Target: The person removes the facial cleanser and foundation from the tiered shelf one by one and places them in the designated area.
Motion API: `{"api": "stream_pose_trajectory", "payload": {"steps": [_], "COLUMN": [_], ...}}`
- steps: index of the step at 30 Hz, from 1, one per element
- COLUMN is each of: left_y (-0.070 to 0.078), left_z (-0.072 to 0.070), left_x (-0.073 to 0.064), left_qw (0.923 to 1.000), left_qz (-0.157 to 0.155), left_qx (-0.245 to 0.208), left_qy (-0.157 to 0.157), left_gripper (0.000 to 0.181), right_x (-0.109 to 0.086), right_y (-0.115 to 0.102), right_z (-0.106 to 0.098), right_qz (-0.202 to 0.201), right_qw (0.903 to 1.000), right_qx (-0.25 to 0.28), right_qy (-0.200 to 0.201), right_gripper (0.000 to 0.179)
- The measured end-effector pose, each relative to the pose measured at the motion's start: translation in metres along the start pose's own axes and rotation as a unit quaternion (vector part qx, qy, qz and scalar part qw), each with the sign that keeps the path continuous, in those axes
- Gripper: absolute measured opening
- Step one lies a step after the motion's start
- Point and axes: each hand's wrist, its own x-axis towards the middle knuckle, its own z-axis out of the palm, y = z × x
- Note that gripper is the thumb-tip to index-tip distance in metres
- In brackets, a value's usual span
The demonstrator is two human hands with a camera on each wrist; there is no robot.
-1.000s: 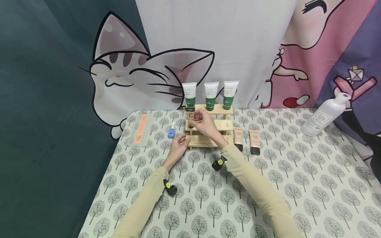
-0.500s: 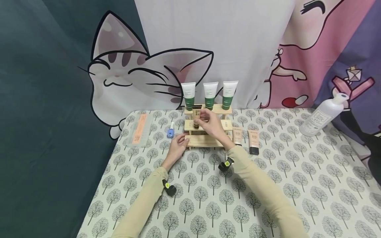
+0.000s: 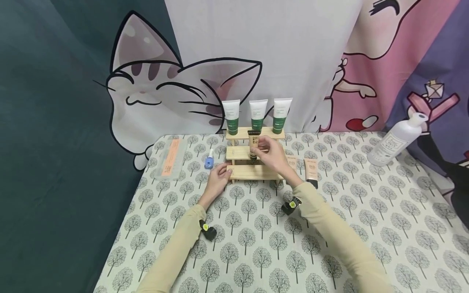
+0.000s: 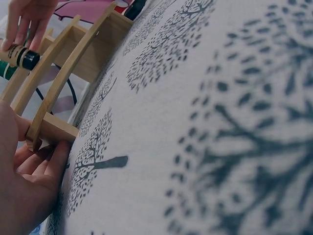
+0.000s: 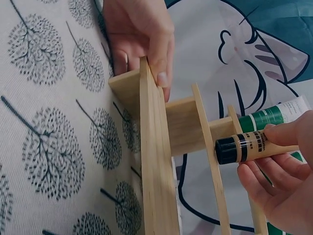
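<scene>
A small tan squeeze tube [image 3: 253, 143] with a black cap stands cap down at the middle step of the three-step wooden display stand [image 3: 253, 173]. My right hand [image 3: 274, 155] pinches it from the right, thumb on one side and fingers on the other. In the right wrist view the tube's black cap [image 5: 226, 150] meets the edge of the middle board. My left hand [image 3: 218, 179] holds the left end of the lowest step, its thumb [image 5: 160, 73] on the board. White-and-green tubes [image 3: 231, 116] line the top step, three in a row.
Right of the stand lie two beige BB tubes [image 3: 311, 169], one partly behind the right hand. A white bottle [image 3: 393, 140] leans farther right. On the left are a small blue bottle [image 3: 209, 162] and a clear case [image 3: 177, 160] with an orange label.
My right hand has carried the tan tube rightward, from the left end of the middle step toward its centre. The left hand has stayed on the stand.
</scene>
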Motion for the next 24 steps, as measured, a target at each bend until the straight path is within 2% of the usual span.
{"api": "stream_pose_trajectory", "payload": {"steps": [7, 15, 24], "left_y": [0.002, 0.001, 0.001], "left_z": [0.001, 0.001, -0.001], "left_x": [-0.001, -0.001, 0.0], "left_qw": [1.0, 1.0, 1.0], "left_qz": [0.0, -0.001, -0.002], "left_qx": [0.005, -0.004, -0.005], "left_qy": [0.001, -0.001, -0.007], "left_gripper": [0.043, 0.042, 0.044], "right_x": [-0.008, -0.017, -0.03], "right_y": [0.002, 0.011, 0.021], "right_z": [-0.012, -0.028, -0.051], "right_qz": [-0.001, 0.011, 0.01], "right_qw": [1.0, 0.9995, 0.9992], "right_qx": [0.0, -0.028, -0.037], "right_qy": [0.003, 0.009, 0.014], "right_gripper": [0.039, 0.044, 0.041]}}
